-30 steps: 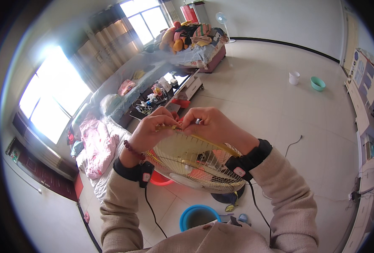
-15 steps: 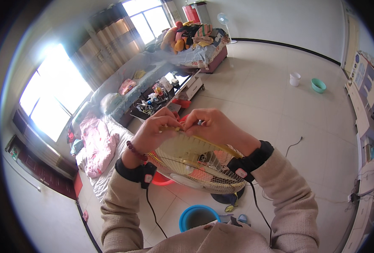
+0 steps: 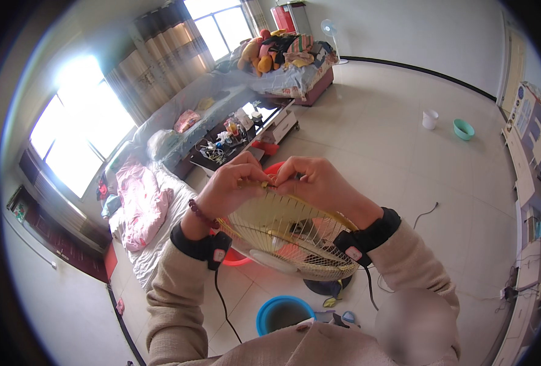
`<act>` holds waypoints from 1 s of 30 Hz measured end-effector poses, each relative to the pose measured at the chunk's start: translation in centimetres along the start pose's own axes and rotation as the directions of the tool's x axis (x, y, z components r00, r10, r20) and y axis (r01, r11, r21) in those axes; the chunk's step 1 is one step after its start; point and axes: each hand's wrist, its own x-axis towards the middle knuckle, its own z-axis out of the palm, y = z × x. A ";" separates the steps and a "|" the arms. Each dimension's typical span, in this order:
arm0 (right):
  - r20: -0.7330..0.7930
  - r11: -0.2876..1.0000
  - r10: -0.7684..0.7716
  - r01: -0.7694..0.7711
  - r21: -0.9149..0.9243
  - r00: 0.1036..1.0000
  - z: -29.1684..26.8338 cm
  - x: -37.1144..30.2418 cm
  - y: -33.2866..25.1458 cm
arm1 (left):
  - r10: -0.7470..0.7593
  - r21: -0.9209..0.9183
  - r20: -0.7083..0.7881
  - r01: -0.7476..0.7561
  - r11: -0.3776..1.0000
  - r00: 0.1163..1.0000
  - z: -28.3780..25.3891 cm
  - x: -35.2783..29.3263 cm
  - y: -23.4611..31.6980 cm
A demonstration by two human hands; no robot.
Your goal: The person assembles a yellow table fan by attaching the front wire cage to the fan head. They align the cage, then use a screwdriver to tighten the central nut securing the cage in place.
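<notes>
A pedestal fan with a pale wire fan guard [image 3: 295,229] stands in front of me, its guard tilted and a yellowish band running along the rim. At the top of that rim my left hand [image 3: 231,186] is closed in a pinch, wearing a dark bead bracelet. A small yellowish piece [image 3: 264,184] shows at its fingertips, too small to name. Close beside it, nearly touching, my right hand [image 3: 319,186] pinches at the same spot; its fingertips partly hide what they grip. Through the wires the fan blades are visible. Below, the dark base [image 3: 328,285] rests on the tiles.
A blue bucket [image 3: 283,299] stands near my body, and a red basin [image 3: 237,259] sits behind the fan. A cluttered coffee table [image 3: 222,143] and sofa lie at left. Farther right are a white bucket [image 3: 429,120] and green basin [image 3: 463,129]. Black cables hang from both wrist straps.
Both hands stay pinched at the guard's top rim, with small finger shifts. The yellowish piece shows more clearly at the left fingertips. The whole view has shifted slightly.
</notes>
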 end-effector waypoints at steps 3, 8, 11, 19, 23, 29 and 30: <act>-0.014 0.999 0.012 -0.013 -0.035 1.000 0.2 -0.2 0.2 | -0.002 -0.001 0.022 0.002 1.000 1.000 0.1 0.0 0.0; -0.046 0.996 -0.061 0.058 -0.065 0.997 0.3 -0.2 0.7 | -0.030 0.013 0.047 0.030 0.999 0.998 0.2 0.1 0.0; -0.053 0.994 -0.075 0.071 -0.085 0.996 0.3 -0.1 1.0 | 0.004 0.049 0.048 -0.006 0.999 0.999 0.2 0.2 -0.1; -0.043 0.989 -0.121 0.117 -0.092 0.992 0.1 0.6 1.9 | -0.027 0.055 0.048 0.025 0.998 0.998 0.0 0.2 -0.8; -0.079 0.982 -0.156 0.146 -0.122 0.985 0.0 0.8 2.4 | -0.047 0.004 0.051 0.047 0.999 0.998 -0.3 0.4 -1.4; -0.063 0.969 -0.174 0.160 -0.190 0.983 -0.3 0.7 3.3 | -0.043 -0.043 0.041 0.045 0.998 0.998 -0.1 0.4 -1.7; -0.066 0.962 -0.210 0.194 -0.193 0.975 -0.4 0.8 3.4 | -0.057 -0.046 0.050 0.059 0.997 0.997 -0.2 0.4 -1.7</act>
